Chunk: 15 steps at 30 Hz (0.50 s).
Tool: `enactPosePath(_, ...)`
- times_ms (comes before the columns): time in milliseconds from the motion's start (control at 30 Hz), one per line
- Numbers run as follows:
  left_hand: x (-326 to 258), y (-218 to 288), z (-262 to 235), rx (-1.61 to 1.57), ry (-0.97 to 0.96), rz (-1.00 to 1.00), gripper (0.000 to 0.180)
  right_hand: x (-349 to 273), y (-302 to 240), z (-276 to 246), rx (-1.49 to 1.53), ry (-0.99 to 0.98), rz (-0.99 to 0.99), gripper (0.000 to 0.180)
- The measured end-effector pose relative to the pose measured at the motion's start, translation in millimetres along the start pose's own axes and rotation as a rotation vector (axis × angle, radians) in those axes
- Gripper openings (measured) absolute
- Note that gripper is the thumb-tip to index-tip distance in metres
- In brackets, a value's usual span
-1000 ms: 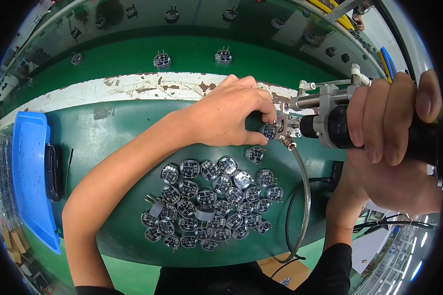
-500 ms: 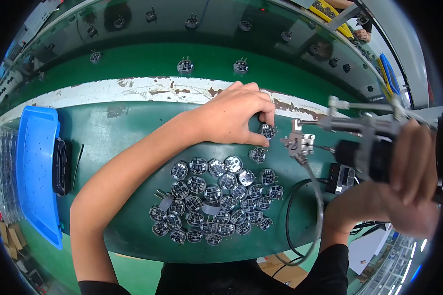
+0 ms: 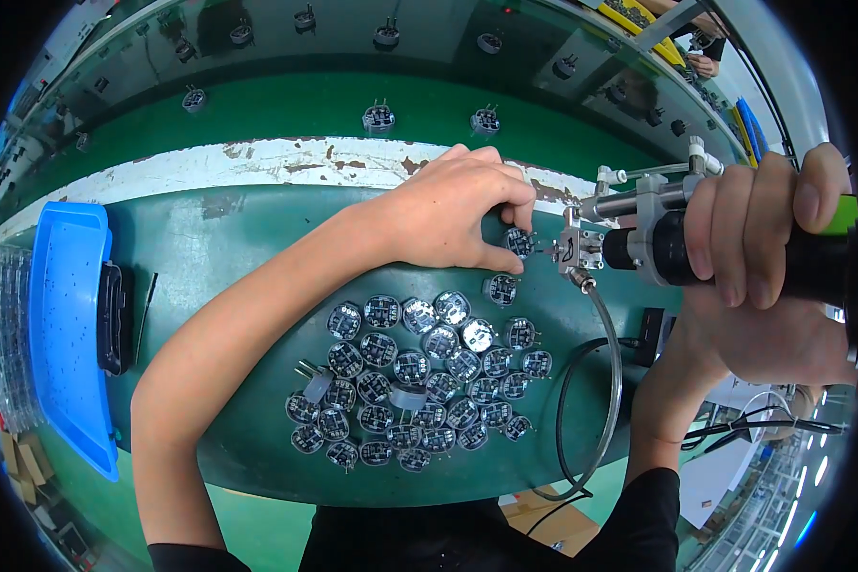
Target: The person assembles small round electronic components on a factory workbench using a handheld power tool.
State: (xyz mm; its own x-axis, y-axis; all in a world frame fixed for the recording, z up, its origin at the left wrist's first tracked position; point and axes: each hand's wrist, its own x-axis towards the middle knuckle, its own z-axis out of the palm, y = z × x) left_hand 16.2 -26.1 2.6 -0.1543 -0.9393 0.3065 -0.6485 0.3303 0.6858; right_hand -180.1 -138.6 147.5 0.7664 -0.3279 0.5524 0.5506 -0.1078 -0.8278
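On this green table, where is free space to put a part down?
The green table is bare between the blue tray and the cluster of round parts, left of the forearm. It is crowded where the left hand holds a round part against the tool.

Left fingers (image 3: 505, 205) half-hide the small round part (image 3: 519, 242).

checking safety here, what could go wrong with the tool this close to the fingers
1. The tool tip points at the small round part pinched by the left hand; a slip could catch a fingertip.
2. The hose loops beside the pile of parts and could sweep some off the table.
3. The right hand holds the tool in the air, so the tip may wander.
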Motion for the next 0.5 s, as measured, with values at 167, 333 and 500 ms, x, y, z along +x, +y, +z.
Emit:
enactPosePath(167, 0.2, -0.4, -0.2, -0.002, 0.01, 0.007, 0.034, -1.3, 4.7, 1.2, -0.008, 0.009, -0.002, 0.084)
enactPosePath(333, -2.1, -1.7, 1.7, 0.001, 0.002, -0.017, 0.034, -2.4, 15.1, 2.1, 0.012, 0.02, 0.008, 0.084)
enactPosePath(500, -0.3, -1.2, -0.2, -0.002, -0.014, -0.03, 0.034, -0.7, 18.3, 8.9, 0.014, 0.028, 0.01, 0.084)
